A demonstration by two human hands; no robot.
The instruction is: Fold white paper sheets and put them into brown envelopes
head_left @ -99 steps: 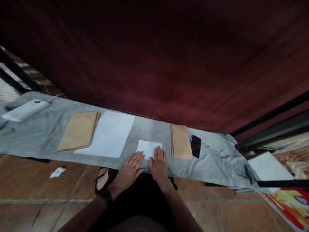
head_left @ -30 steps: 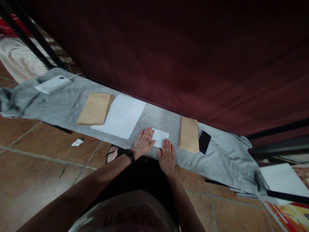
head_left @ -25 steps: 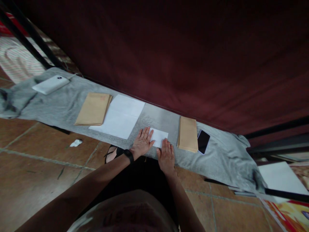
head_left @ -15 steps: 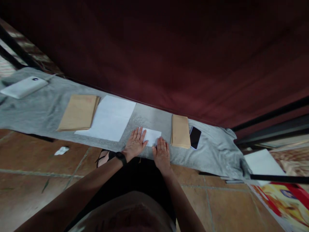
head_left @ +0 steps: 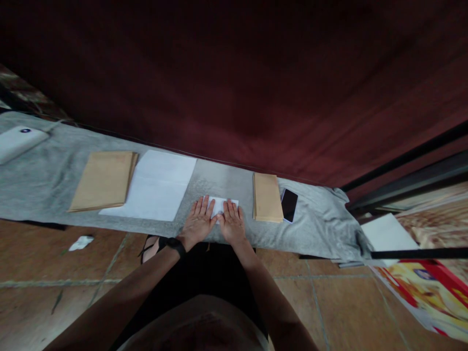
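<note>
Both palms press flat on a small white folded paper (head_left: 219, 206) near the front edge of the grey cloth (head_left: 212, 178). My left hand (head_left: 199, 218), with a dark band at the wrist, covers the paper's left part, fingers stretched out. Over its right part lies my right hand (head_left: 231, 222), its fingers extended too, the thumbs close together. Left of my hands are white paper sheets (head_left: 157, 183), partly under a stack of brown envelopes (head_left: 104, 180). A smaller stack of brown envelopes (head_left: 268, 197) lies to the right.
A dark-screened phone (head_left: 289, 204) lies beside the right stack. At the far left sits a white device (head_left: 20, 142). A dark red curtain (head_left: 234, 112) hangs behind the cloth. Black bars (head_left: 409, 156) and a colourful box (head_left: 427, 292) stand at the right; a white scrap (head_left: 81, 243) lies on the tiled floor.
My right hand has slid left across the paper, closer to my left hand, covering more of it. The camera view has shifted slightly.
</note>
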